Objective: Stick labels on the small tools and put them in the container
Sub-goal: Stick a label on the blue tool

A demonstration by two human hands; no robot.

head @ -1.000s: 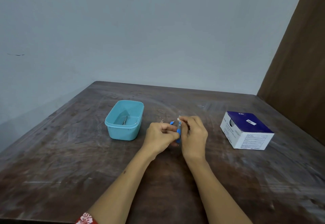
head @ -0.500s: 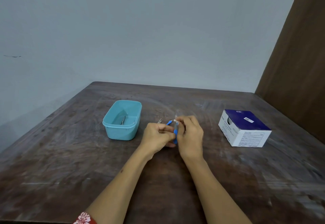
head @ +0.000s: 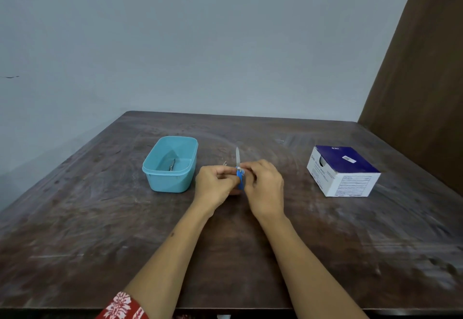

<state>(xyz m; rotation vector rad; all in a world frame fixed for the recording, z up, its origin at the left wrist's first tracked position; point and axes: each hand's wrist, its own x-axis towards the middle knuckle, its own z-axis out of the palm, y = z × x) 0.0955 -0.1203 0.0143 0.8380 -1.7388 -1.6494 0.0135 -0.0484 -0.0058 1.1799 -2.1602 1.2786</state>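
Now the dark scuffed wooden bench [head: 100,218] carries, from largest down: the white and navy cardboard box [head: 343,171] at my right, well apart from my hands; the light-blue rectangular plastic container [head: 170,164] at my left, with one small metal tool [head: 172,164] already lying inside it.

Between them, both hands meet over the bench centre. Left hand [head: 216,185]: fingers curled, pinching the small blue-handled tool with a slim metal blade [head: 240,177] at its handle. Right hand [head: 263,186]: fingers curled in at the top of the handle, pressing a scrap of white label [head: 239,168] where handle meets blade.

Change since a second ago: the tool then lay low and tilted between my fingers; it now stands upright, blade clear above my knuckles. Hands otherwise in the same place.

Judgement: label is being wrapped and smoothed down, nearly seated. Next, tool goes to the container at left.
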